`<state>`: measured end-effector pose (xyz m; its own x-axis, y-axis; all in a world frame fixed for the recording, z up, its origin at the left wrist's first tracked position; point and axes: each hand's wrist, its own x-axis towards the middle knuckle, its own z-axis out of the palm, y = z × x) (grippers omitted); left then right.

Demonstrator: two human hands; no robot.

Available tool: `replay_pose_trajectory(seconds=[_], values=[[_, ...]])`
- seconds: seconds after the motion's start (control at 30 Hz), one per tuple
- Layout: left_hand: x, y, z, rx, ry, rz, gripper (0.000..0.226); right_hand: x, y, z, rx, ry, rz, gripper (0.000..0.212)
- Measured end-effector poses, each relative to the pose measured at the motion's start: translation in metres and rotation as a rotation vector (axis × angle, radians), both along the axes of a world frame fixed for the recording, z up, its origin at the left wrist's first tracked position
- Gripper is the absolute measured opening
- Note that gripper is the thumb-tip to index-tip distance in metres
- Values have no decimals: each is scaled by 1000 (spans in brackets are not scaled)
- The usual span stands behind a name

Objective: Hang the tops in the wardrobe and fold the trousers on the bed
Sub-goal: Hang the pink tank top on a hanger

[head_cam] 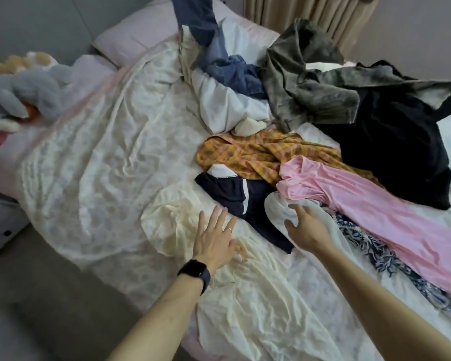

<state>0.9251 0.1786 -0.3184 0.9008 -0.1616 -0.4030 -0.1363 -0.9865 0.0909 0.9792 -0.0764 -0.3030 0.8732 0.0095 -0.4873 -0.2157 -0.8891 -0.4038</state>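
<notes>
bed (pixel 89 157) carries a wrinkled cream garment (pixel 245 295) under the left hand (pixel 215 238).

On the wide bed with pale patterned sheet (pixel 89 152), the cream crumpled garment (pixel 177 225) lies at the front middle; the navy garment with white trim (pixel 255 207) touches it behind. Right of this lies the long pink smooth garment (pixel 362 201), partly over the blue-white patterned cloth (pixel 378 252). Behind them is the yellow checked cloth (pixel 258 152), further right the black garment (pixel 396 152), with the grey-green mottled garment (pixel 310 84) behind it. The grey plush toy (pixel 29 92) lies at the left edge.
</notes>
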Motion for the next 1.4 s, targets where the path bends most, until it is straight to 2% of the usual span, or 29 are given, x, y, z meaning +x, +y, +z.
replay_pose_trajectory(seconds=[0.07,0.2,0.33,0.47,0.53,0.63,0.7,0.77,0.83,0.9,1.0,1.03,1.1,1.27,1.33,1.4], values=[[15,6,-33,83,57,-80,62,31,1,-29,-2,21,-36,56],[18,29,-78,188,138,-69,60,85,7,-71,96,68,-177,54],[21,42,-95,160,129,-87,60,104,15,-91,180,72,-295,47],[25,36,-82,95,168,-46,57,74,23,-75,201,19,-397,31],[24,24,-63,-96,183,73,52,43,29,-56,269,-16,-503,22],[20,-8,-22,-537,271,401,44,-17,37,-22,626,25,-830,8],[11,-34,7,-748,448,607,46,-62,34,1,831,82,-980,13],[-8,-58,33,-901,678,803,52,-109,25,23,970,191,-999,17],[-37,-76,50,-1002,804,840,46,-153,15,44,1017,290,-946,23],[-72,-89,56,-1053,751,795,33,-190,3,58,1002,361,-861,31],[-135,-108,66,-1070,587,833,20,-239,-26,79,943,436,-712,14],[-157,-111,69,-1064,541,844,15,-251,-36,84,878,448,-629,11],[-199,-111,76,-990,485,843,5,-261,-56,95,709,401,-444,19],[-271,-91,96,-882,416,866,14,-219,-51,96,425,130,-111,28],[-293,-80,107,-821,339,929,16,-200,-22,81,264,96,159,38],[-323,-68,117,-777,249,1024,13,-198,20,60,79,179,475,50]])
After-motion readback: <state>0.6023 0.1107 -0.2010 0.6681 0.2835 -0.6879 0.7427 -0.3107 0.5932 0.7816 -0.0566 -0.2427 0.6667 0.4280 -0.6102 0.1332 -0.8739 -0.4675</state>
